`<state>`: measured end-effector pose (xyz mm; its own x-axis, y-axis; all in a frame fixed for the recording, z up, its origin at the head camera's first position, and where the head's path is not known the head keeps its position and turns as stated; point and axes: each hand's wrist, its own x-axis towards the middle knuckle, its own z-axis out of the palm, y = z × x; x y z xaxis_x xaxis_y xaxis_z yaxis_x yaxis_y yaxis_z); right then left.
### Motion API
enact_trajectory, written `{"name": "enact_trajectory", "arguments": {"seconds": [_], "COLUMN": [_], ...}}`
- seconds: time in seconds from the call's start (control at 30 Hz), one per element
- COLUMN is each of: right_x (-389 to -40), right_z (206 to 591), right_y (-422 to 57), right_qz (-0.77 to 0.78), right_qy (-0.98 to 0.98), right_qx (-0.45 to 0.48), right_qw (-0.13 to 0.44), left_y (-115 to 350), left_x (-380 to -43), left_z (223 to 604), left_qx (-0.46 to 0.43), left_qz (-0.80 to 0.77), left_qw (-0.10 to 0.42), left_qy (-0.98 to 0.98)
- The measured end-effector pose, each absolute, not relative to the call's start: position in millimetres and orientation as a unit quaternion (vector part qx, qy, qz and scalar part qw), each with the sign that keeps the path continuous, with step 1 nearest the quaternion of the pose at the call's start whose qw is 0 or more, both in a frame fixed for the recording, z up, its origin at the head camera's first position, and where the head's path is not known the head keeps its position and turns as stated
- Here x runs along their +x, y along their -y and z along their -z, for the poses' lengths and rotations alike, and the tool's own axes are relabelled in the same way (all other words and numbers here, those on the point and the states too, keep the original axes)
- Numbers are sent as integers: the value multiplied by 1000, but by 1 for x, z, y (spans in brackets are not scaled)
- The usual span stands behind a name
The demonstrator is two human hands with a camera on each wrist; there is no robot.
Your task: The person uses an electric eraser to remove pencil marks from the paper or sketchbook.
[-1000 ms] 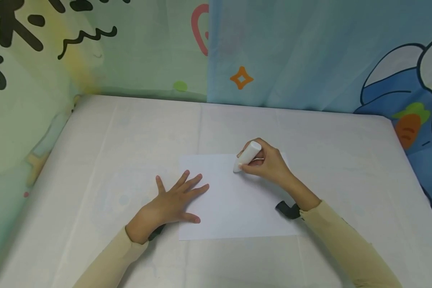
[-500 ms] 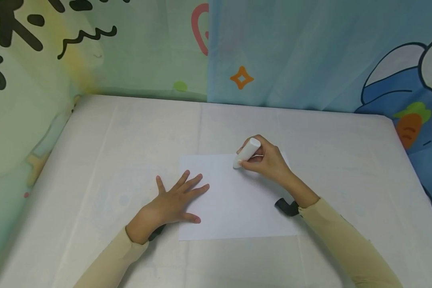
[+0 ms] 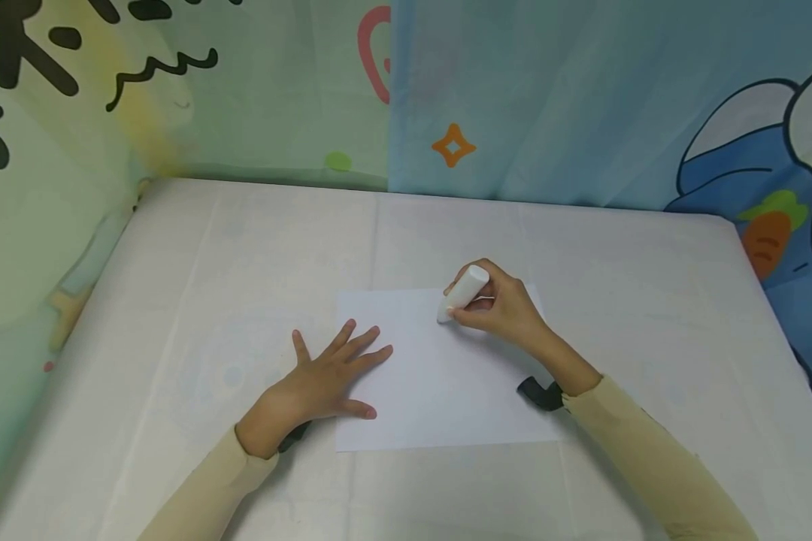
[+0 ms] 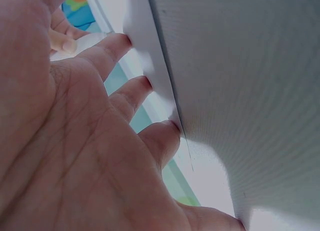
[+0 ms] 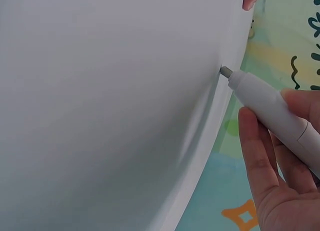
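Observation:
My right hand (image 3: 504, 304) pinches a thick white electric eraser (image 3: 465, 291), held tilted between thumb and fingers. In the right wrist view, the small grey tip of the electric eraser (image 5: 270, 108) meets the surface of the white paper (image 5: 125, 66). That white paper (image 3: 419, 406) lies flat on the white-covered table, and I see no marks on it. My left hand (image 3: 325, 383) rests with fingers spread over the paper's left edge. From the left wrist, the fingertips of the left hand (image 4: 95, 126) touch the sheet; its palm faces the camera.
The white tablecloth (image 3: 277, 248) covers the table around the paper. Printed curtains (image 3: 582, 98) hang behind the table and along its left side. A black wrist mount (image 3: 541, 394) sits under the right wrist, close to the paper's right edge.
My right hand and the electric eraser moved slightly away from me, then came back toward me by about the same amount. The left hand and the paper have stayed in place.

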<state>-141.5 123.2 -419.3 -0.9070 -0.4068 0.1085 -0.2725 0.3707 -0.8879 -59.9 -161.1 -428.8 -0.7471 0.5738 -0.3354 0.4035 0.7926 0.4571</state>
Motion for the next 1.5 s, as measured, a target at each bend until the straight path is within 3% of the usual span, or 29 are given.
{"name": "enact_trajectory", "arguments": {"seconds": [1.5], "right_x": [-156], "right_z": [422], "right_y": [-118], "right_qz": [518], "right_qy": [-827], "right_qx": [-216], "right_qw": [27], "left_y": [163], "left_x": [-62], "left_z": [432], "left_qx": [266], "left_qz": [-178], "left_qw": [234], "left_qy": [-918]}}
